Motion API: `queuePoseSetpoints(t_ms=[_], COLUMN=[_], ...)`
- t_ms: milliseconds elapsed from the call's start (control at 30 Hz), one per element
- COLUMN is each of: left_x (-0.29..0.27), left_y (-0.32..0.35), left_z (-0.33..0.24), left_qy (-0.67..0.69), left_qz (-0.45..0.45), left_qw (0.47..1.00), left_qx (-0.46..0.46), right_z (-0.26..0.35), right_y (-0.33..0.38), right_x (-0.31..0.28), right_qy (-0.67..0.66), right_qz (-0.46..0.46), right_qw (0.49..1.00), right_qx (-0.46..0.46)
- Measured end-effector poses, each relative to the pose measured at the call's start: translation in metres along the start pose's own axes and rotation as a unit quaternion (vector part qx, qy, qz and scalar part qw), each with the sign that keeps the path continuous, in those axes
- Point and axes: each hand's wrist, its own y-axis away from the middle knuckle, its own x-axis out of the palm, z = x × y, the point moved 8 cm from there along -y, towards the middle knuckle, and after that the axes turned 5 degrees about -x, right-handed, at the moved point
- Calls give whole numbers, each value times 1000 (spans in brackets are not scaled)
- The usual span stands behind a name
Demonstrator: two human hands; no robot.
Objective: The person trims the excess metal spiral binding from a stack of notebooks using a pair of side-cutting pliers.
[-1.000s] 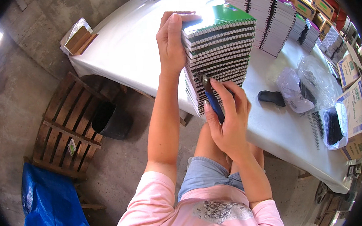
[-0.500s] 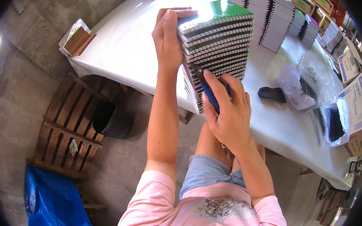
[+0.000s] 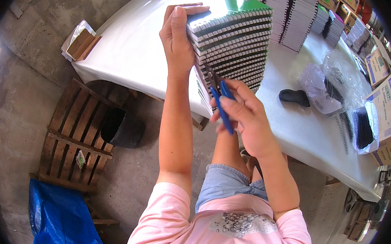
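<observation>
A tall stack of spiral-bound notebooks with a green cover on top stands at the table's near edge, its black spines facing me. My left hand lies against the stack's left side and upper corner, fingers stretched out. In my right hand is a pair of blue-handled pliers, its handles spread somewhat apart. The dark jaws point at the spines low on the left part of the stack; whether they touch a wire I cannot tell. Some of my right fingers are hidden or blurred.
More notebook stacks stand behind on the white-covered table. To the right lie a black object, clear plastic bags, loose black coils and cartons. A wooden pallet and black bucket are on the floor, left.
My right hand has shifted slightly down and rolled over; the pliers' blue handles now show spread apart. My left hand stays on the stack.
</observation>
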Motion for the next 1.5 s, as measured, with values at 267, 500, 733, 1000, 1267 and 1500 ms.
queuePoseSetpoints(t_ms=[267,500,733,1000,1267,1500], left_x=[-2,-3,-5,-1,-4,-9], left_y=[-1,-1,1,0,0,-2], left_z=[1,2,1,0,4,10], left_qy=[12,0,10,12,5,-20], left_qz=[-2,-1,-1,-1,-6,-7], left_qw=[1000,1000,1000,1000,1000,1000], left_qx=[-3,-8,-9,-4,-18,-13], right_z=[25,26,21,1,18,16], right_y=[12,13,5,8,17,14], right_x=[1,3,-1,-7,-1,1], right_qy=[384,425,201,71,363,274], right_qz=[-96,-77,-39,-17,-65,-49], right_qw=[897,883,967,996,912,943], right_qx=[-196,-182,-151,-57,-180,-183])
